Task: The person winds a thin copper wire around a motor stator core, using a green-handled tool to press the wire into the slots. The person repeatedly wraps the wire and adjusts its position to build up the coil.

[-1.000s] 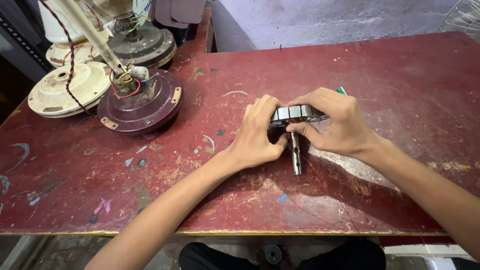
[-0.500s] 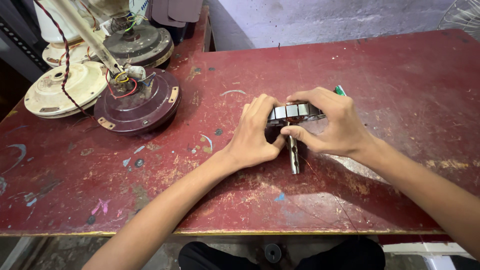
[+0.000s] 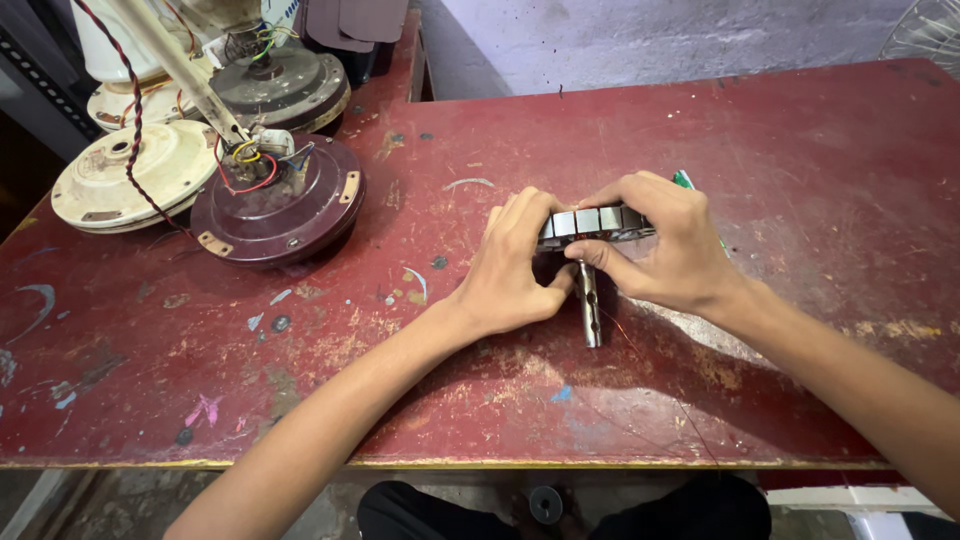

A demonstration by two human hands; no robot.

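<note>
A round metal fan stator (image 3: 590, 222) with a steel shaft (image 3: 590, 305) pointing toward me lies on the worn red table (image 3: 780, 130). My left hand (image 3: 515, 265) grips its left rim, fingers curled over the laminated edge. My right hand (image 3: 665, 240) clasps its right side, thumb pressed near the shaft's base. A green-handled tool (image 3: 685, 181) peeks out behind my right hand, mostly hidden.
At the table's back left sit a maroon ceiling fan motor (image 3: 280, 200) with coloured wires, a cream motor housing (image 3: 130, 170) and a grey one (image 3: 285, 85). A twisted red-black cable (image 3: 130, 110) hangs over them. The table's front edge (image 3: 480, 463) runs just below my forearms.
Both hands stay on the stator with barely any shift; my view has drifted slightly, so the table contents sit a little lower and to the right.
</note>
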